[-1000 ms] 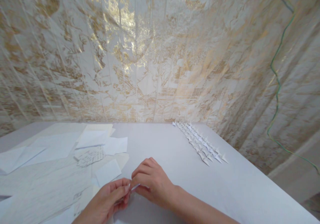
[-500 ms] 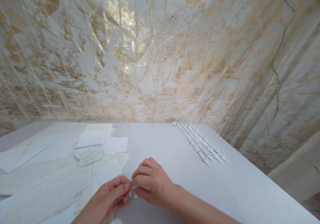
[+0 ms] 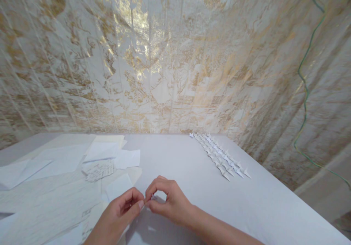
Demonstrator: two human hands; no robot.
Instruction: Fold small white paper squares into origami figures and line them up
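Observation:
My left hand [image 3: 117,215] and my right hand [image 3: 166,201] meet near the front of the white table [image 3: 260,208], fingertips pinched together. Between them is a small white folded piece of paper [image 3: 151,198], mostly hidden by the fingers. Both hands are raised a little above the table and cast a shadow beneath. Two rows of several small folded white paper figures [image 3: 221,157] lie at the far right of the table, well away from both hands.
Loose white paper sheets [image 3: 63,161] and smaller cut squares [image 3: 126,159] cover the left half of the table. A marbled gold-and-white wall [image 3: 164,55] stands behind. A green cord [image 3: 304,88] hangs down the right wall. The table's right edge drops off.
Both hands have lifted slightly and the fingers have curled into a tighter pinch on the small paper. The head view has barely shifted.

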